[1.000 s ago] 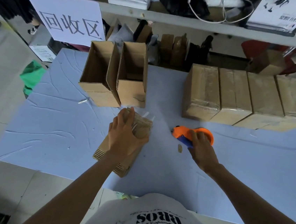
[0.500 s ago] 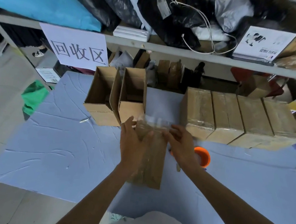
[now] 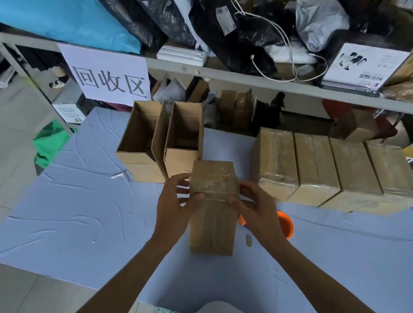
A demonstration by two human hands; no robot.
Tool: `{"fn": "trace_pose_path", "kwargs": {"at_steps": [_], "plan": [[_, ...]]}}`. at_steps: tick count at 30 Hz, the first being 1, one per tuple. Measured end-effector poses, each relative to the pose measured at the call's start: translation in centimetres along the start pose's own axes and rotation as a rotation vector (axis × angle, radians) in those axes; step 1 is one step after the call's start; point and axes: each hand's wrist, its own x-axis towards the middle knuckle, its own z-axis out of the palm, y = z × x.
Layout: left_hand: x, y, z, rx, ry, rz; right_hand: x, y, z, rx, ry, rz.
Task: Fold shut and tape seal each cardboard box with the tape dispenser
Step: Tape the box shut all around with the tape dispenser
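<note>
Head: left hand (image 3: 175, 202), right hand (image 3: 258, 210) grip box (image 3: 212, 227).

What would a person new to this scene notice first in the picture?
First, the tall cardboard box at the centre, gripped by the left hand and the right hand. Next, four taped boxes in a row at the back right and two open boxes at the back left. An orange tape dispenser peeks out behind the right hand.

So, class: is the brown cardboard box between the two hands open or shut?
Shut: the brown cardboard box shows a flat, closed top face under glossy clear tape.
</note>
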Motion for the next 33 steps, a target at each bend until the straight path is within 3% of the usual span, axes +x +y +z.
{"fn": "trace_pose_path", "kwargs": {"at_steps": [3, 5, 7, 12, 15, 17, 21, 26, 33], "plan": [[0.2, 0.1, 0.0, 0.005, 0.005, 0.008, 0.1, 0.0, 0.0, -0.069, -0.047, -0.003], [0.5, 0.3, -0.1, 0.025, -0.009, 0.023, 0.1, 0.1, 0.2, -0.177, 0.014, -0.023], [0.7, 0.4, -0.3, 0.034, -0.022, 0.056, 0.1, 0.1, 0.4, -0.307, 0.061, -0.129], [1.2, 0.3, -0.6, 0.139, -0.074, 0.168, 0.6, 0.2, 0.1, -0.563, -0.020, -0.333], [1.6, 0.2, -0.9, 0.346, -0.085, 0.289, 0.7, 0.3, -0.2, -0.689, -0.063, -0.367], [1.7, 0.7, -1.0, 0.452, -0.114, 0.338, 0.8, -0.2, -0.4, -0.703, -0.086, -0.362], [2.0, 1.2, -1.1, 0.438, -0.191, 0.318, 0.9, -0.9, -0.6, -0.612, -0.070, -0.311], [1.9, 0.9, -1.0, 0.327, -0.130, 0.314, 0.8, -1.2, -0.2, -0.571, -0.128, -0.180], [2.4, 1.5, -0.9, 0.231, -0.099, 0.241, 2.4, -2.0, -0.3, -0.530, -0.041, -0.120]]}}
